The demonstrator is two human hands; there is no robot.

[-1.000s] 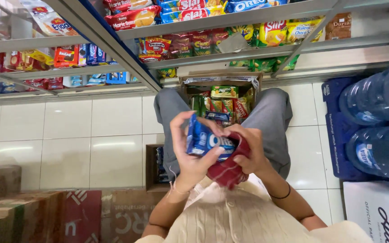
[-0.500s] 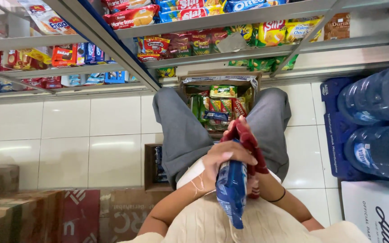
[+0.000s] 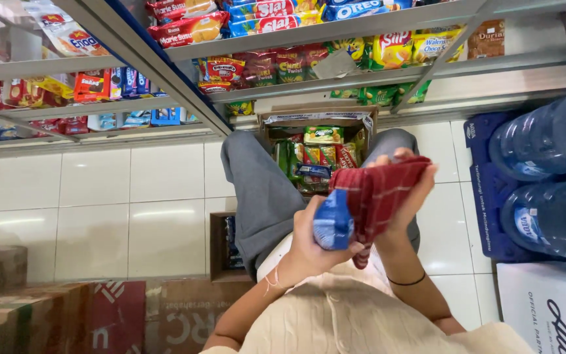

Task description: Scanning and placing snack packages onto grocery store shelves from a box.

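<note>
Shop aisle, white tiled floor (image 3: 99, 190); metal shelves (image 3: 335, 29) packed with snack packets run along its far edge. Person seated on the floor, grey trousers.

Blue biscuit packet (image 3: 333, 224) held above the lap, end-on to the camera, left hand (image 3: 312, 246) wrapped closed around its lower part. Right hand (image 3: 409, 196) presses a red checked cloth (image 3: 378, 193) against the packet's side, grip closed on the cloth.

Risk, as I judge it: hard rubbing could crush the biscuits or slide the packet out of the left grip.

Open cardboard box (image 3: 316, 118) of snacks between the knees, at the shelf foot. Large water bottles (image 3: 545, 177) at the floor's right edge; cartons (image 3: 54, 314) near left corner.
</note>
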